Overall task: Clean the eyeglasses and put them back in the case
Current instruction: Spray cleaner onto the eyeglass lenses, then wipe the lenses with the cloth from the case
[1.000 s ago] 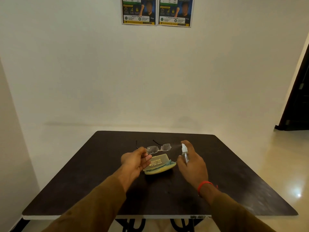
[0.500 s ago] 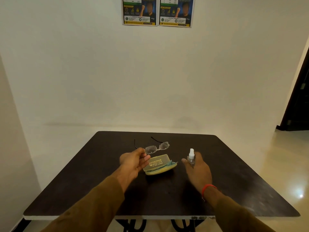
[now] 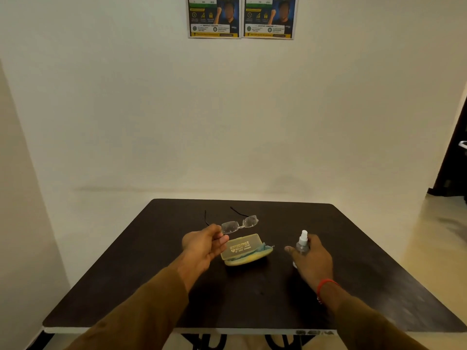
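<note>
Rimless eyeglasses (image 3: pixel 240 224) with thin dark arms hang above the table, pinched at the left lens edge by my left hand (image 3: pixel 206 245). Just below them lies the yellow-green glasses case (image 3: pixel 243 248), with a bluish cloth (image 3: pixel 268 246) sticking out at its right end. To the right of the case a small clear spray bottle (image 3: pixel 301 245) with a white nozzle stands upright on or just above the table, and my right hand (image 3: pixel 312 258) is wrapped around it from behind.
The dark square table (image 3: pixel 366 261) stands against a plain white wall, with its front edge near my body. A dark doorway (image 3: pixel 454 157) is at the far right. Two posters (image 3: pixel 241 17) hang high on the wall.
My right hand has carried the spray bottle away from the glasses, to the right and down toward the table, turning it upright. My left hand holds the glasses nearly still.
</note>
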